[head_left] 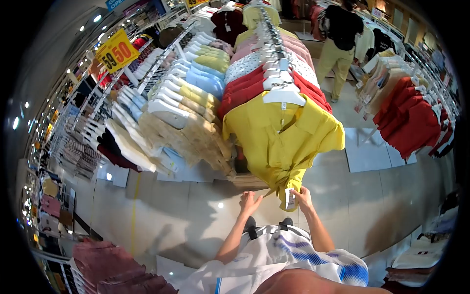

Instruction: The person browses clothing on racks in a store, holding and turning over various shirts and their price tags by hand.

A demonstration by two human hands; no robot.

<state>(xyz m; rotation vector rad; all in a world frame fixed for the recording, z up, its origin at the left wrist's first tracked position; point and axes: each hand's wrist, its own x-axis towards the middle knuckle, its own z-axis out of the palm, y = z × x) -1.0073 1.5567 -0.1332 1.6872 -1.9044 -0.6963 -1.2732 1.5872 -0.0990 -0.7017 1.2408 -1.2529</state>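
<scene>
A yellow collared shirt [267, 130] hangs on a white hanger [284, 98] at the front of the middle rack. Its hem is gathered into a knot at the bottom. My left hand [250, 203] is closed, fingertips pinching the thin end of a yellow tie left of the knot. On the other side, my right hand [302, 197] grips the wider hanging tie end, beside a white label [290, 199] with dark print. Red shirts [248, 88] hang directly behind the yellow one.
Beige tops [188, 127] fill the rack on the left, under a yellow price sign [117, 50]. More red garments [407, 117] hang at the right. A person in a black top [342, 29] stands in the aisle. Mauve garments [110, 267] hang at lower left.
</scene>
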